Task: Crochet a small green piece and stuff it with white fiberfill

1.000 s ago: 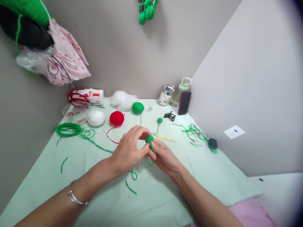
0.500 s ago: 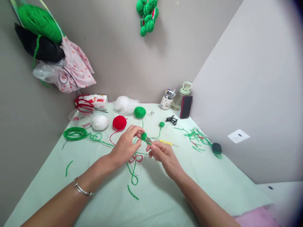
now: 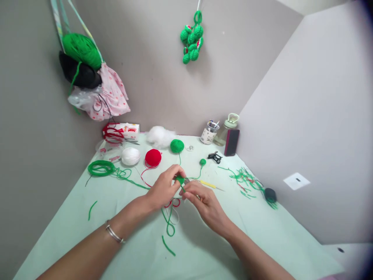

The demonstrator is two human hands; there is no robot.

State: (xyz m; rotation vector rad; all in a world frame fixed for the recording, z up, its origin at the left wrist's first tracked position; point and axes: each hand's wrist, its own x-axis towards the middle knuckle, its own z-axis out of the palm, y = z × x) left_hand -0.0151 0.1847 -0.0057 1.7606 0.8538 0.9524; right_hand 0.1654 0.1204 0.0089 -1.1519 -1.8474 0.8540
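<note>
Green crochet piece (image 3: 180,180), one, small and rounded, held above the counter (image 3: 131,233) between the two hands; partly covered by fingers, so its own long axis cannot be told. Green strand (image 3: 183,188), attached, pointing down and rightward from it to the right fingertips. Left hand (image 3: 165,186): thumb and fingers narrowed on the piece; silver bracelet (image 3: 114,232) at the wrist. Right hand (image 3: 204,202): fingers curled around a small metal tool (image 3: 187,181), mostly hidden, its visible end directed away and leftward, near the piece. Yellow-handled hook (image 3: 208,184), lying just beyond the right hand, long axis slanting from far left to near right. Small green ball (image 3: 203,161), behind the hook, with tail. Black hair clip (image 3: 215,157), beside that ball. Yarn balls, beyond the left hand: red (image 3: 153,158), white (image 3: 131,156), green (image 3: 177,146). White stuffing (image 3: 160,137), fluffy, near the wall.
</note>
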